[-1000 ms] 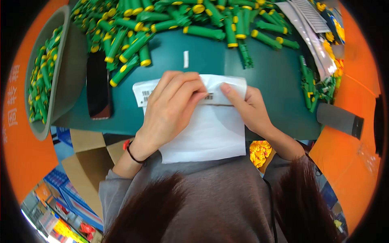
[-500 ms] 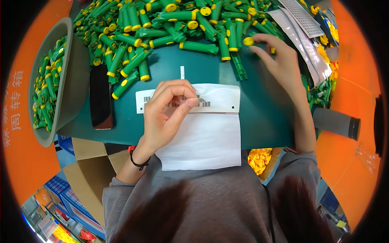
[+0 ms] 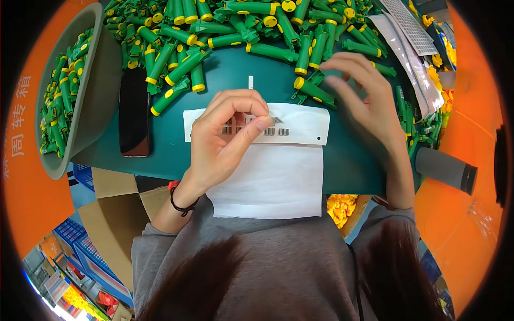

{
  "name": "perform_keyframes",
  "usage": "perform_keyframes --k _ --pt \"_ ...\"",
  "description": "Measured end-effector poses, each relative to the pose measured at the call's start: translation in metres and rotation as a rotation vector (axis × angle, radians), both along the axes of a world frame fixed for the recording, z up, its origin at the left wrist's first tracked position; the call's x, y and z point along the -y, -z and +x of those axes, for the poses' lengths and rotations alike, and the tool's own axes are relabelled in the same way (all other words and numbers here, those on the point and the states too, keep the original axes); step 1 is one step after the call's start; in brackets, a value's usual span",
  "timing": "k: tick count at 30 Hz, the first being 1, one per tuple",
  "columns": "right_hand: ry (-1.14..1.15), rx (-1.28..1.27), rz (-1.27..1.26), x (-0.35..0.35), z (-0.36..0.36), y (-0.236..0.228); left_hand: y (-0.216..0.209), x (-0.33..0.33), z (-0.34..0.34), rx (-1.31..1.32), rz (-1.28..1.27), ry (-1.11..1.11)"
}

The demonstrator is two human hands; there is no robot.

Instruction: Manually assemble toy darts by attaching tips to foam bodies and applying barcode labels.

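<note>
My left hand (image 3: 222, 136) is closed in a pinch over a white label sheet (image 3: 300, 125) with rows of small dark printed labels. A small label (image 3: 277, 121) shows at its fingertips, partly hidden by them. Beneath the label strip, blank white backing paper (image 3: 267, 182) hangs over the table edge toward me. My right hand (image 3: 364, 93) is raised at the right, slightly blurred, thumb and fingers apart with nothing seen between them. Close to its fingertips lies a green tube with yellow ends (image 3: 316, 93), tilted on the table beside the pile of similar green tubes (image 3: 251, 27).
A grey bin (image 3: 91, 107) of green tubes stands at the left, beside a black phone (image 3: 134, 115). On the right are plastic-sleeved sheets (image 3: 412, 69) and a grey cylinder (image 3: 445, 169). An open cardboard box (image 3: 120, 214) sits below the table's left edge.
My right hand has drawn down and right from the pile, away from a yellow tube end. A green tube beside it now lies slanted. The view has shifted slightly; my left hand keeps its pinch.
</note>
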State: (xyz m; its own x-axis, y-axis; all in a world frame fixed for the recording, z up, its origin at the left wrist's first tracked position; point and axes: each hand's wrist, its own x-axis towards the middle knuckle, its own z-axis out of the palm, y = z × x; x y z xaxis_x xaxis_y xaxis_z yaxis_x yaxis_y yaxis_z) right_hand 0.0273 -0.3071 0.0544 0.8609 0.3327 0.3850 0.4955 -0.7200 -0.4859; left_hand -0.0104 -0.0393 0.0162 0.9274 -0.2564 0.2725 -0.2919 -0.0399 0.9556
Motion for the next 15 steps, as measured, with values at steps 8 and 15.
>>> perform_keyframes --k 8,15 --pt "0.002 -0.356 -0.009 -0.021 -0.007 -0.012 -0.013 0.004 -0.001 -0.05 -0.028 0.031" --pt "-0.169 -0.456 0.801 -0.016 -0.037 0.007 -0.031 -0.005 0.001 0.062 0.008 0.072"
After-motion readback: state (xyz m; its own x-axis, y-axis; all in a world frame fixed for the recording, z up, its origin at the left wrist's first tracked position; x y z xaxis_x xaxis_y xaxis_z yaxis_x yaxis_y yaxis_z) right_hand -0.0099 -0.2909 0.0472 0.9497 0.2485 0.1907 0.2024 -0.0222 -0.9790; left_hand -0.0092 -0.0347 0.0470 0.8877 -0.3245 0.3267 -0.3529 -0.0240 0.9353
